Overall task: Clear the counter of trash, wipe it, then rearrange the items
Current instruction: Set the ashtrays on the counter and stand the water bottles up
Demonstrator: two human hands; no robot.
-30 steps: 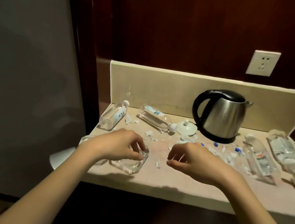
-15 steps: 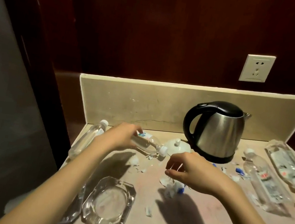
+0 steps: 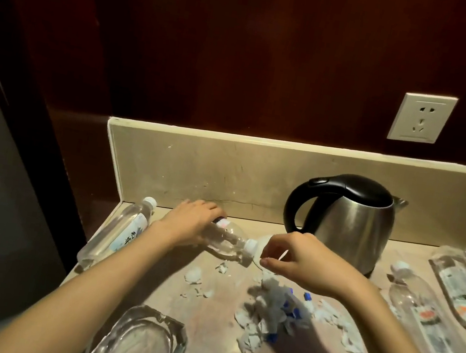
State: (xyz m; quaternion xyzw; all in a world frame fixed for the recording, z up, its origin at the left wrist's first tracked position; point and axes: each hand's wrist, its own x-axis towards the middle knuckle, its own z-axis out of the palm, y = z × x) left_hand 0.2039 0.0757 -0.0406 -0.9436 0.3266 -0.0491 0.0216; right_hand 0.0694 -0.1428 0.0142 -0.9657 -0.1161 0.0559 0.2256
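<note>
Our hands work near the back of the surface (image 3: pixel 208 335): our left hand (image 3: pixel 190 221) grips an empty plastic bottle (image 3: pixel 227 241) lying on its side just before the back edge, while our right hand (image 3: pixel 301 260) hovers by its cap, fingers curled, pinching nothing we can make out. We judge the bottle light, thin-walled and easily crushed, best held round its body. Behind our right hand stands the steel kettle (image 3: pixel 350 220). More bottles lie along the left edge (image 3: pixel 117 234) and right edge (image 3: pixel 428 326). A glass ashtray (image 3: pixel 135 345) sits at the front edge. Torn paper scraps (image 3: pixel 271 309) litter the middle and must go before wiping.
</note>
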